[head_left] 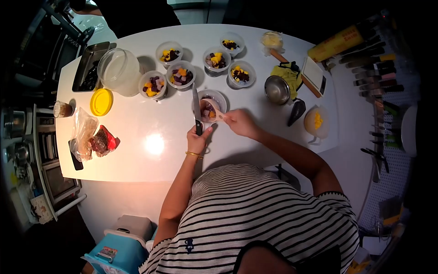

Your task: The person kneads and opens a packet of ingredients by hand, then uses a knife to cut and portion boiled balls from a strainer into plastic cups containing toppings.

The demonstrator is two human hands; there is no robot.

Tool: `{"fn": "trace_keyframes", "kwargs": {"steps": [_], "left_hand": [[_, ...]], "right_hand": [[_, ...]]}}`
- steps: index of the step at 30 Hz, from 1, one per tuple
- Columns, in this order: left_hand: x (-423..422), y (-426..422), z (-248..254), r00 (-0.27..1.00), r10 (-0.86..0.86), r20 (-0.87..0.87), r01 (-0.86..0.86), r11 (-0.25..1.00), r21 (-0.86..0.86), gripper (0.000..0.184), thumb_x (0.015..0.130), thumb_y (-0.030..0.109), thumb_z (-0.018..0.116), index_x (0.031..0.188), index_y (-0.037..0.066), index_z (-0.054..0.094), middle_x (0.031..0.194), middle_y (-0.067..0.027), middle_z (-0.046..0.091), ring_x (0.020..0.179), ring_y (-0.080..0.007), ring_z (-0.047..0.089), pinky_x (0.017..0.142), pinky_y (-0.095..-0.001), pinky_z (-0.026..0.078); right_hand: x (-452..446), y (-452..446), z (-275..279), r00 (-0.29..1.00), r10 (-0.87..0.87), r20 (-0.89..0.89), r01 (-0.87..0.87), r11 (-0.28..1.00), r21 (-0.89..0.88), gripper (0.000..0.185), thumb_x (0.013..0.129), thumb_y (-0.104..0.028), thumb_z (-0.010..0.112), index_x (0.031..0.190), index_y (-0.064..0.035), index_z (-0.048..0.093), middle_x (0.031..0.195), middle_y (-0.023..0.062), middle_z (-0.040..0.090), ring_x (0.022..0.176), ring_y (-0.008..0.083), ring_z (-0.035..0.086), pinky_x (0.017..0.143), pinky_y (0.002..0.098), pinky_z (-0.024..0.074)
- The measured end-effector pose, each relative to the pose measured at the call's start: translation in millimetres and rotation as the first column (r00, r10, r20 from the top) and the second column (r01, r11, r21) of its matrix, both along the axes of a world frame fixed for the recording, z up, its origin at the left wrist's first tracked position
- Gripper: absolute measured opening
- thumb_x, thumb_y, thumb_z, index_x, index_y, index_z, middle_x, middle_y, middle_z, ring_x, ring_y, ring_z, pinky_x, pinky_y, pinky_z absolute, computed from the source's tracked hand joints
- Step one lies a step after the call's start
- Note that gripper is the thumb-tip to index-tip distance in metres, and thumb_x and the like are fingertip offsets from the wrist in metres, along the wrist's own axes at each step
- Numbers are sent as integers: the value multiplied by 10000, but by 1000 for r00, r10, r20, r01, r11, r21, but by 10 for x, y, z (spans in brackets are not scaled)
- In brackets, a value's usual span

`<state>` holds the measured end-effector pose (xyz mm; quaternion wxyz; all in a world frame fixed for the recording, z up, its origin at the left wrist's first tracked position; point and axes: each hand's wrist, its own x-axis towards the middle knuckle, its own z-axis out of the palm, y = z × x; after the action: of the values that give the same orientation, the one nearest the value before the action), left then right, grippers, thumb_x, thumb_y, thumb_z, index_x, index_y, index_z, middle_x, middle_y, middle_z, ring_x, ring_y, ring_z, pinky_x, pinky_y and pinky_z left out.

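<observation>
My left hand (197,140) is closed around the black handle of a knife (196,104), whose blade points away from me. In my right hand (241,123) is the handle of a pale pink scoop (209,111) holding purple and orange cubes. The scoop is over a clear plastic cup (221,98), and the knife blade lies along the cup's left side. Just beyond stands another cup (181,75) with orange and purple cubes.
Several more filled cups (239,74) stand behind. Left are a large clear tub (119,72), yellow lid (101,102) and plastic bags (85,132). Right are a metal bowl (277,89), scale (314,76) and a bowl with yellow cubes (316,122). A person (137,16) stands across the table.
</observation>
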<state>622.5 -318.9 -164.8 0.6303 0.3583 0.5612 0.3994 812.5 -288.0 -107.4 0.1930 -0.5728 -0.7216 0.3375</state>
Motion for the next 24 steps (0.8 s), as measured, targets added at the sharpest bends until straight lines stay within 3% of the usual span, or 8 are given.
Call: {"fn": "trace_keyframes", "kwargs": {"steps": [2, 4, 7, 9, 12, 17, 19, 24], "left_hand": [[-28, 5, -63, 1000, -5, 8, 5, 1000, 11, 359, 799, 190, 731, 619, 121, 429, 519, 66, 410, 364, -40, 352, 327, -227, 285], [-60, 10, -90, 1000, -14, 18, 13, 1000, 25, 342, 803, 196, 728, 627, 111, 447, 524, 63, 415, 363, -40, 353, 326, -227, 288], [-151, -15, 68, 958, 75, -278, -28, 985, 171, 212, 823, 213, 699, 758, 51, 579, 571, 53, 476, 426, -42, 386, 389, -215, 315], [-324, -9, 242, 879, 170, -445, -8, 939, 343, 269, 811, 272, 673, 857, 10, 630, 578, -50, 539, 494, -130, 495, 472, -268, 400], [-622, 50, 922, 562, 36, -826, 384, 873, 300, 306, 792, 172, 584, 1077, 59, 582, 715, -147, 634, 567, -301, 601, 529, -380, 476], [-655, 279, 1532, 87, -125, -988, 699, 714, -29, 409, 755, 110, 554, 1163, 89, 533, 798, -146, 643, 646, -306, 639, 553, -401, 500], [-501, 388, 1623, -195, -192, -962, 693, 667, -274, 406, 776, 99, 529, 1181, 87, 520, 820, -127, 637, 695, -290, 653, 570, -385, 516], [-216, 569, 1461, -349, -195, -917, 705, 590, -394, 264, 864, 90, 460, 1091, 11, 569, 856, -116, 664, 701, -241, 672, 576, -337, 520]], "right_hand": [[9, 57, 76, 989, -72, -128, 60, 993, -98, 171, 832, -145, 548, 783, 0, 625, 517, 105, 529, 435, 227, 490, 453, 366, 418], [43, 103, 187, 860, -427, -279, 135, 718, -683, 191, 866, -155, 527, 824, 1, 629, 514, 58, 505, 381, 133, 403, 373, 288, 331], [16, 63, 161, 767, -536, -352, 91, 635, -767, 203, 903, -156, 504, 962, 16, 596, 552, 25, 478, 394, 65, 342, 364, 226, 265], [-28, 11, 71, 737, -563, -374, 104, 641, -761, 195, 894, -151, 501, 917, 17, 598, 546, 37, 483, 380, 75, 346, 354, 242, 263], [-56, -29, 30, 718, -588, -372, 147, 651, -745, 192, 878, -141, 497, 864, 24, 595, 550, 52, 494, 366, 84, 356, 344, 260, 268], [-155, -33, 255, 858, -457, -235, 229, 749, -621, 166, 821, -89, 500, 867, 48, 581, 618, 131, 579, 419, 195, 511, 403, 349, 388], [-195, -10, 331, 978, -189, -92, 161, 955, -251, 174, 761, -41, 495, 873, 61, 580, 717, 215, 626, 619, 345, 627, 566, 433, 482], [-350, -38, 551, 982, 33, 186, -21, 998, -66, 252, 734, -28, 516, 935, 124, 533, 723, 248, 626, 700, 392, 639, 630, 442, 519]]}}
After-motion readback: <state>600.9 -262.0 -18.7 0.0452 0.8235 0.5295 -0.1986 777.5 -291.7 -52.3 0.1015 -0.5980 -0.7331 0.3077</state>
